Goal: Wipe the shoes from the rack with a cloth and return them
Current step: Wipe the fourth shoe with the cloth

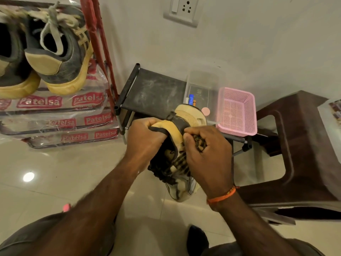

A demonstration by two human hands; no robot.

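Note:
I hold a grey and tan shoe in front of me, heel up and toe pointing down toward the floor. My left hand grips the shoe's heel collar from the left. My right hand is closed on a dark patterned cloth and presses it against the shoe's side. More of the cloth hangs below the hands over the shoe's front. A matching pair of grey and tan sneakers stands on the top shelf of the red rack at the upper left.
A low black rack shelf sits behind the shoe, holding a clear box with pens and a pink basket. A brown plastic stool stands at right. The red rack's shelves carry printed plastic lining. Glossy tile floor lies below.

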